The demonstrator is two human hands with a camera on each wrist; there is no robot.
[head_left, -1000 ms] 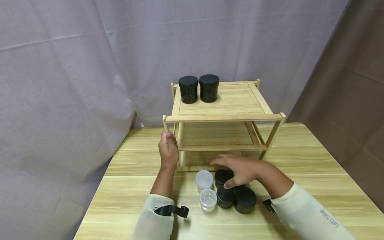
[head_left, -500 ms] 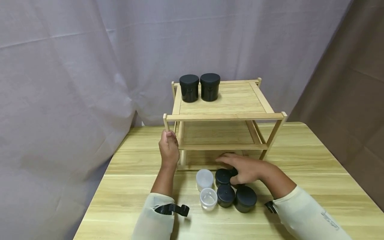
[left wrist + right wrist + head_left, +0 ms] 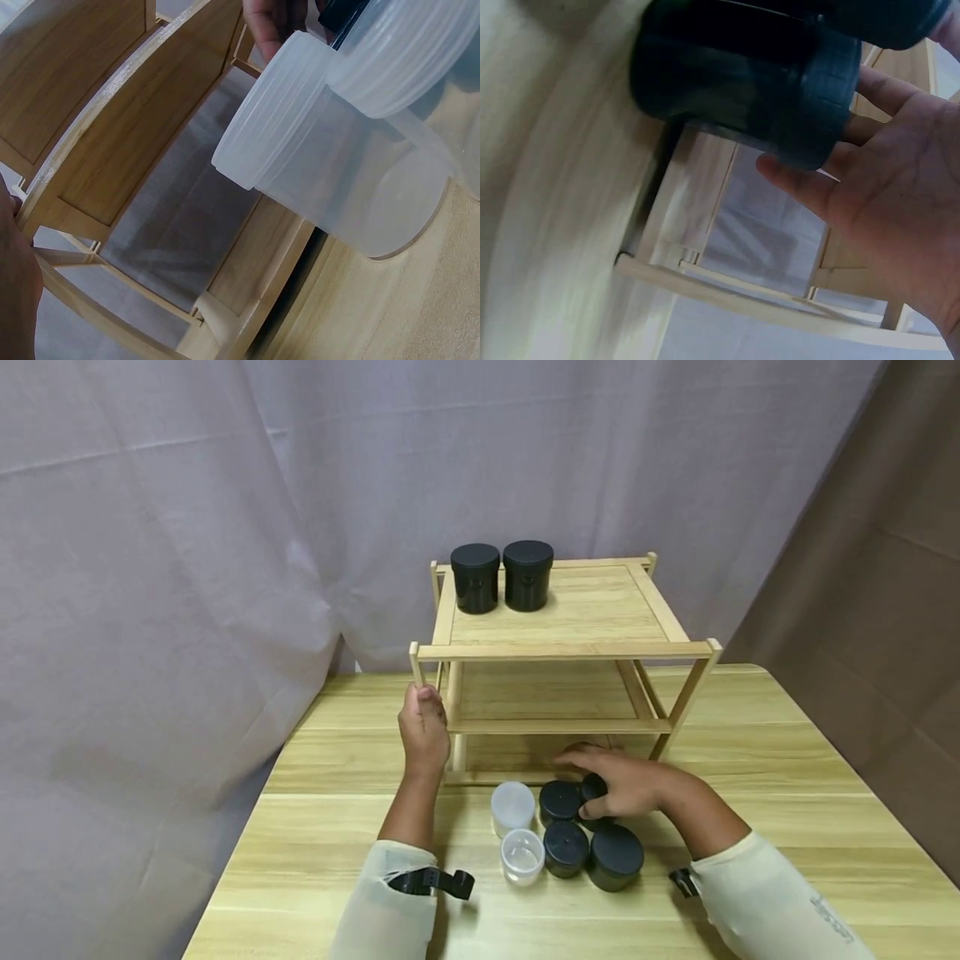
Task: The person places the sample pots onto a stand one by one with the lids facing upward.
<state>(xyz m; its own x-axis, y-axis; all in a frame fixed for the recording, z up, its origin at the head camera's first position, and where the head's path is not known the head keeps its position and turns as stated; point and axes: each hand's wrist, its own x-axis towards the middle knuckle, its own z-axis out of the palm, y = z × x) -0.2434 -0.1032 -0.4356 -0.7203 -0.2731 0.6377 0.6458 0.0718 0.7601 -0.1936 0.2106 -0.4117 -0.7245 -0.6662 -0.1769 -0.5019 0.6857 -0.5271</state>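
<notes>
My left hand point(image 3: 424, 731) grips the front left post of a three-tier wooden shelf rack point(image 3: 562, 652). My right hand point(image 3: 626, 785) reaches over the back right black jar point(image 3: 594, 787), fingers extended on its far side and thumb on the near side. In the right wrist view the fingertips lie right at this jar's ridged lid point(image 3: 817, 97). Beside it stand a black jar point(image 3: 560, 800), another black jar point(image 3: 566, 847) and a wider black jar point(image 3: 616, 856). To their left are a frosted lidded jar point(image 3: 513, 806) and a clear jar point(image 3: 522, 853).
On the rack's top tier, two tall black jars point(image 3: 476, 578) stand side by side at the left. The rack's lower front bar point(image 3: 480, 778) lies just behind the jars on the wooden table point(image 3: 330, 827). Grey curtains point(image 3: 187, 527) hang behind.
My right hand has shifted rightward from above the middle black jars to the back right one, uncovering the others. My left hand keeps its hold on the rack post.
</notes>
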